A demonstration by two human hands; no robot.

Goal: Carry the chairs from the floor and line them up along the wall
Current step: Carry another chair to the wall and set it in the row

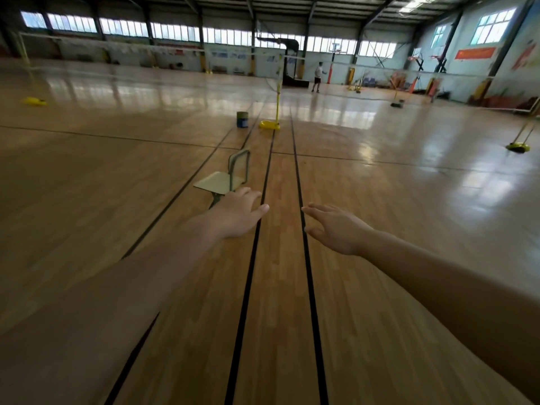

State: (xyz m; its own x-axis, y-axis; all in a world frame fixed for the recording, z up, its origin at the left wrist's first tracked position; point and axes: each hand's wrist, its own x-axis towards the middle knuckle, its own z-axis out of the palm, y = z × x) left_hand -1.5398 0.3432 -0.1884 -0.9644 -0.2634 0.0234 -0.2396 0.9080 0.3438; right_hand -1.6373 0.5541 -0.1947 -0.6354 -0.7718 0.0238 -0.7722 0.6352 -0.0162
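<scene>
Left grip [236,214] was empty, fingers loosely spread and reaching forward. Right grip [336,229] was also empty, fingers straight and apart, palm turned inward. Neither held anything. Just past the left grip stood one chair [222,180], upright on the wooden floor [277,302] beside a pair of black court lines. The left fingers overlapped its lower frame in view, but contact could not be confirmed; the chair looked to lie farther off. It had a flat pale seat, a thin metal frame and a backrest [239,164] that was a framed panel. Judged light and stiff, a one-person carry. The smooth frame might slip in a palm, and the legs could swing if it were lifted from one point only. Suggested hold: top rail of the backrest with one grip, front edge of the seat with the other. Further out were a tin [242,119] and a yellow post base [269,124], and a person [318,77] at the far end. The wall [511,80] lay well apart from the chair, so a long carry was expected.
</scene>
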